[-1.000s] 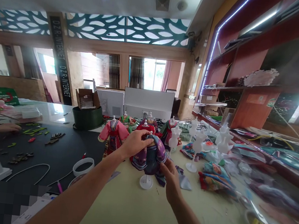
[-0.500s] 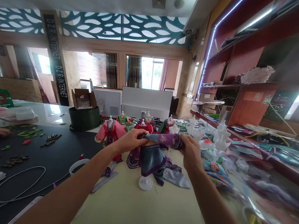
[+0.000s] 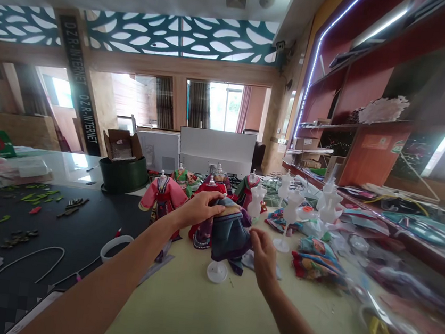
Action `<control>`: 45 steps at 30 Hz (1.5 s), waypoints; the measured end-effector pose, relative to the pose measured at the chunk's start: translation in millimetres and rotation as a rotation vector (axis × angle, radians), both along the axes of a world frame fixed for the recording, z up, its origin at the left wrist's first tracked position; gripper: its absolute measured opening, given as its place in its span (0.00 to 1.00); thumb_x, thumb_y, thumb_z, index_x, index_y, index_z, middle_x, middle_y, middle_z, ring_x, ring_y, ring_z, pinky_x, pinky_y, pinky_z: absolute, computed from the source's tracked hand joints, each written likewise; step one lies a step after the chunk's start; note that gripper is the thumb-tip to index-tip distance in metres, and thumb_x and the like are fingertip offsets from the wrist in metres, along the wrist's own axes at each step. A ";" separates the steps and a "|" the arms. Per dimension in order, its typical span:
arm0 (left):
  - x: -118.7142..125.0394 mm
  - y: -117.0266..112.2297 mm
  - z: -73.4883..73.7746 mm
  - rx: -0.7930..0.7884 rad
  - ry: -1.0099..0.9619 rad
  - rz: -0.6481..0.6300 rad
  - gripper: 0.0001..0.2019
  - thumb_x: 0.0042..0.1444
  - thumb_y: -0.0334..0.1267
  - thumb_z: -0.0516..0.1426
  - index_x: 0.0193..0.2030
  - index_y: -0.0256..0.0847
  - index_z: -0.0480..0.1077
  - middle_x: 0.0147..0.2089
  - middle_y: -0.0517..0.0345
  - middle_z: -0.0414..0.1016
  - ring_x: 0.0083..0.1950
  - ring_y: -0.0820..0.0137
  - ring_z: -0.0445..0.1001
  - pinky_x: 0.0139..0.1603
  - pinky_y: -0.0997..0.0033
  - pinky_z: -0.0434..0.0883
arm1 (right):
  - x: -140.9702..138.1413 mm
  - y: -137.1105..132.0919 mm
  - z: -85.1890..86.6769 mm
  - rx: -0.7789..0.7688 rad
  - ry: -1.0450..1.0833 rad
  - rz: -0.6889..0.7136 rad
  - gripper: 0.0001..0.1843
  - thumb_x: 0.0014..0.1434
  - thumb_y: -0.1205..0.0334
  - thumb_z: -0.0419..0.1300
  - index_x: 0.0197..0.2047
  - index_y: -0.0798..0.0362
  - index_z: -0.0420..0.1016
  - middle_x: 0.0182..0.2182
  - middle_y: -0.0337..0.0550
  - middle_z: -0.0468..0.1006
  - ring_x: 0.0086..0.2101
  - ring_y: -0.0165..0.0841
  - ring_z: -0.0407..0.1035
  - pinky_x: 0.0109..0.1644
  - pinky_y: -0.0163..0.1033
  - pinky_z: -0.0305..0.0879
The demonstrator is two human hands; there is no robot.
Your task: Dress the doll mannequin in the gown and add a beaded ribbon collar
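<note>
The left hand (image 3: 199,210) has its fingers clamped on top of a blue doll skirt (image 3: 228,237), which sits on a white stand (image 3: 217,272) on the bench (image 3: 189,313); the right hand (image 3: 264,257) is just beside it, with fingers apart.

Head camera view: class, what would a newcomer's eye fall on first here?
The small dark blue doll dress on its white stand comes first, at centre, held at the top by the left hand with the right hand open beside it. Behind it stand a pink doll costume and white mannequin stands. Glowing LED strip edges the red shelves at upper right.
</note>
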State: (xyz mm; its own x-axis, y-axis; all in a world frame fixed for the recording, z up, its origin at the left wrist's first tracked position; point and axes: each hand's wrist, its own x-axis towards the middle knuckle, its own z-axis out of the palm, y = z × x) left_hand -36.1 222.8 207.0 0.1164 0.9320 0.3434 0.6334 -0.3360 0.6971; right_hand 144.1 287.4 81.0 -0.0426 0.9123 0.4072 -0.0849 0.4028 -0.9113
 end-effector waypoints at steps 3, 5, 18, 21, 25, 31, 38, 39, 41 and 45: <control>2.1 0.8 2.0 0.000 0.015 -0.001 0.14 0.52 0.41 0.53 0.44 0.39 0.70 0.41 0.56 0.74 0.41 0.66 0.72 0.42 0.69 0.69 | -0.1 -8.6 -11.0 0.203 -0.226 -0.040 0.10 0.53 0.57 0.56 0.37 0.52 0.71 0.35 0.44 0.71 0.37 0.38 0.64 0.42 0.40 0.59; 3.4 1.2 2.8 0.002 0.022 0.008 0.15 0.52 0.41 0.53 0.45 0.40 0.70 0.43 0.56 0.74 0.43 0.66 0.71 0.44 0.68 0.69 | -2.0 -9.6 -13.0 0.356 -0.425 -0.090 0.07 0.55 0.61 0.53 0.35 0.52 0.70 0.33 0.44 0.70 0.36 0.37 0.63 0.42 0.40 0.58; 1.0 6.0 -4.6 0.017 0.023 0.093 0.17 0.51 0.42 0.53 0.46 0.37 0.68 0.43 0.53 0.74 0.44 0.62 0.72 0.45 0.63 0.69 | -2.4 -18.6 -42.9 0.514 -0.955 -0.060 0.10 0.54 0.72 0.52 0.24 0.54 0.68 0.27 0.44 0.72 0.31 0.36 0.63 0.36 0.37 0.52; -0.2 4.4 -6.0 0.018 0.012 0.088 0.18 0.51 0.43 0.54 0.47 0.37 0.69 0.43 0.53 0.74 0.43 0.63 0.72 0.43 0.65 0.70 | -1.3 -21.3 -50.8 0.517 -1.046 -0.010 0.10 0.53 0.73 0.52 0.24 0.54 0.68 0.27 0.44 0.73 0.30 0.35 0.64 0.36 0.37 0.53; -1.2 -0.6 -11.5 0.033 -0.030 0.091 0.21 0.50 0.44 0.56 0.50 0.38 0.67 0.47 0.52 0.73 0.46 0.63 0.72 0.45 0.66 0.70 | 1.1 -24.7 -50.1 0.540 -1.159 0.101 0.09 0.51 0.74 0.53 0.24 0.53 0.70 0.26 0.43 0.74 0.30 0.34 0.66 0.34 0.37 0.53; -7.4 -15.5 -29.5 0.066 -0.107 0.122 0.26 0.48 0.45 0.58 0.53 0.39 0.64 0.51 0.51 0.71 0.48 0.63 0.71 0.48 0.65 0.69 | 4.1 -24.0 -42.6 0.491 -1.260 0.163 0.09 0.52 0.73 0.52 0.27 0.54 0.72 0.29 0.46 0.76 0.31 0.35 0.68 0.34 0.37 0.54; -15.3 -26.3 -50.3 0.105 -0.163 0.276 0.16 0.49 0.39 0.56 0.46 0.38 0.70 0.40 0.53 0.76 0.42 0.62 0.74 0.44 0.64 0.70 | -0.4 -24.1 -40.5 0.365 -1.282 0.218 0.09 0.52 0.73 0.52 0.28 0.56 0.73 0.31 0.48 0.76 0.33 0.36 0.69 0.34 0.36 0.55; -17.2 -26.7 -51.6 0.111 -0.174 0.305 0.15 0.49 0.39 0.56 0.44 0.38 0.71 0.39 0.54 0.76 0.42 0.62 0.74 0.44 0.64 0.69 | -0.9 -24.2 -40.8 0.346 -1.276 0.226 0.09 0.51 0.72 0.52 0.28 0.56 0.73 0.31 0.49 0.76 0.33 0.37 0.69 0.35 0.36 0.55; -21.4 -27.4 -53.5 0.116 -0.212 0.358 0.13 0.48 0.38 0.56 0.42 0.38 0.72 0.38 0.54 0.77 0.41 0.62 0.73 0.44 0.64 0.69 | -1.0 -23.9 -41.9 0.302 -1.253 0.238 0.09 0.51 0.72 0.52 0.28 0.57 0.73 0.32 0.50 0.76 0.35 0.38 0.69 0.36 0.37 0.55; -28.7 -28.6 -59.6 0.089 -0.339 0.417 0.15 0.46 0.38 0.57 0.42 0.38 0.72 0.40 0.54 0.77 0.42 0.62 0.74 0.43 0.67 0.69 | 2.4 -20.6 -46.4 0.179 -1.133 0.256 0.07 0.49 0.72 0.53 0.26 0.57 0.72 0.32 0.52 0.76 0.35 0.41 0.69 0.39 0.40 0.56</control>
State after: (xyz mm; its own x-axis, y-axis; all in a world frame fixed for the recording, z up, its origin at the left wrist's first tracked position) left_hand -64.9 194.1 147.4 -0.3881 0.8409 0.3772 0.4703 -0.1712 0.8657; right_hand 146.5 266.8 34.6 -0.6365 0.7584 0.1403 0.6413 0.6215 -0.4500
